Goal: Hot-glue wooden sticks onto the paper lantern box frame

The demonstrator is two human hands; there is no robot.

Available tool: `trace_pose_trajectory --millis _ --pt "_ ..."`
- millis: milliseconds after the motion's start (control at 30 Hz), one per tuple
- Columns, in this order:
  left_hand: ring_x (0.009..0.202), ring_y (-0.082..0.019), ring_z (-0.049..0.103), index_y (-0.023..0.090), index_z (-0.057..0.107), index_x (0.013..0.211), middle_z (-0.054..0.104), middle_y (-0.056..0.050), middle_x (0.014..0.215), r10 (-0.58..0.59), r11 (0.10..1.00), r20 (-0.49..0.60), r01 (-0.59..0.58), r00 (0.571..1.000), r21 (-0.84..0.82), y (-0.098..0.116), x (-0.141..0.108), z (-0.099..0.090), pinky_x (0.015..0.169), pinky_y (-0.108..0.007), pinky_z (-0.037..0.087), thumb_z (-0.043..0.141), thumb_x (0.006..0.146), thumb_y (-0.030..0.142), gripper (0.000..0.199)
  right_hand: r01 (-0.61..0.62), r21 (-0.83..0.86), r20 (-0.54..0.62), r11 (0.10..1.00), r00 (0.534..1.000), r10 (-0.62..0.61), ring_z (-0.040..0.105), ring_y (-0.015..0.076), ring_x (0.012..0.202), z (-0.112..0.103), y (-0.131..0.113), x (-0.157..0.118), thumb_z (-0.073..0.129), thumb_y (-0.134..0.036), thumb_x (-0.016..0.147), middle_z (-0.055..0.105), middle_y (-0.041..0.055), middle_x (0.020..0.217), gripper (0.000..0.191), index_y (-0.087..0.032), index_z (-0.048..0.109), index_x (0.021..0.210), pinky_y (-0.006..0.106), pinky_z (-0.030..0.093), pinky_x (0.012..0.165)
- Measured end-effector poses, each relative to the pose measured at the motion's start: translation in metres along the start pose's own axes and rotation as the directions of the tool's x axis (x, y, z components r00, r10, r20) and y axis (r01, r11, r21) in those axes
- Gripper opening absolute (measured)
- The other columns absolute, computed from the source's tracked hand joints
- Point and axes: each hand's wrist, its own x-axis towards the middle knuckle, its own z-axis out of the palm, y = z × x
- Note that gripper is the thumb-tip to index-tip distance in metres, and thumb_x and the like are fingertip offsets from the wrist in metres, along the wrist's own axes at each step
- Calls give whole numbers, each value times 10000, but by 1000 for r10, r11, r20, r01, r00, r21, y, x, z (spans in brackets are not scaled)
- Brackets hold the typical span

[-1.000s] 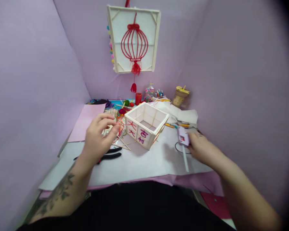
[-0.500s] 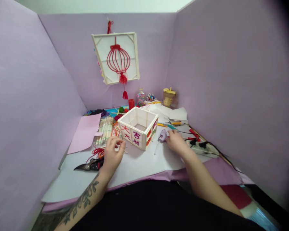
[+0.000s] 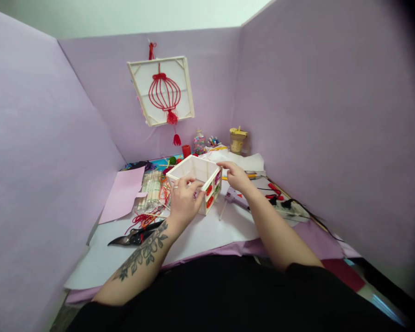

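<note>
A square open-topped box (image 3: pixel 203 208) made of pale sticks with white panels stands on the white table cover. Red and green decorations and a purple character show on its right side. My left hand (image 3: pixel 186 199) is closed over the near rim, thumb by the front right corner, and covers most of the front panel. At the box's right corner is my right hand (image 3: pixel 238 178), its index finger stretched out to the rim and its other fingers bent. Under my right wrist lies a lilac glue gun (image 3: pixel 234 197) with a glue stick-like white rod in front of it.
Black pruning shears (image 3: pixel 133 237) and red cord (image 3: pixel 145 221) lie to the left. Beyond them are bundled sticks (image 3: pixel 151 186) and pink paper (image 3: pixel 121 196). A power strip (image 3: pixel 290 210) with cables is on the right. A framed lantern picture (image 3: pixel 164 92) hangs on the back wall.
My left hand has moved right and up onto the box's near rim. My right hand has left the glue gun's side and risen to the box's right corner. The glue gun has turned slightly.
</note>
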Motion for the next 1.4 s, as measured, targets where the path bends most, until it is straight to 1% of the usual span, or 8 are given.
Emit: trace_pose_trajectory --millis 167,300,500,600,700,933,1067,1400 --pt "1015 -274 567 202 709 941 583 -92 1035 -57 998 -44 55 997 -31 -20 -6 -2 933 -437 455 664 850 264 120 18 4 -12 1000 1000 -18 617 217 1038 -6 -8 -14 402 -34 733 649 114 1197 524 -152 654 1177 380 467 970" --pt "1053 -262 562 196 646 1061 573 -97 1077 -151 986 -126 141 980 -89 -39 -14 -3 949 -421 459 617 868 260 205 22 27 -38 999 999 -21 617 228 1051 -7 -17 -27 428 -89 786 648 117 1159 423 -170 663 1128 399 470 963" --pt "1066 -245 549 149 438 1268 530 -144 1148 -369 922 -271 313 889 -228 -68 -46 8 957 -428 463 492 921 236 362 -78 135 -195 988 975 104 655 210 952 6 -14 -65 359 -199 889 671 118 1060 393 -171 548 1232 383 528 846" --pt "1003 -221 585 158 438 1245 552 -134 1117 -447 875 -216 374 868 -307 -77 -63 20 863 -381 515 490 925 223 330 -130 165 -283 978 943 173 656 207 892 25 -7 -94 338 -246 918 653 121 1003 340 -161 509 1200 366 543 779" --pt "960 -205 620 159 494 1182 606 -122 1077 -479 831 -98 415 872 -370 -82 -72 30 797 -344 544 526 924 214 266 -112 152 -302 982 941 154 638 209 884 43 -4 -117 394 -266 922 644 111 982 246 -175 534 1103 378 532 801" --pt "906 -184 645 151 590 1173 637 -74 1098 -505 766 92 495 858 -411 -87 -78 41 773 -368 573 599 949 353 302 27 69 -217 997 976 -12 559 187 733 53 -10 -123 453 -226 906 616 59 844 142 -186 586 939 345 489 702" --pt "944 -195 645 154 593 1184 634 -83 1138 -484 779 131 494 865 -387 -86 -81 42 809 -390 571 600 948 355 310 112 63 -164 992 981 -100 559 176 714 56 -10 -124 459 -194 904 625 50 836 147 -197 605 912 324 477 673" --pt "1002 -208 635 156 620 1136 635 -85 1154 -399 843 126 417 908 -340 -89 -80 41 860 -414 557 601 948 345 268 226 78 -165 971 963 -211 628 208 797 66 -5 -123 492 -179 893 661 60 875 205 -241 687 904 353 506 691"
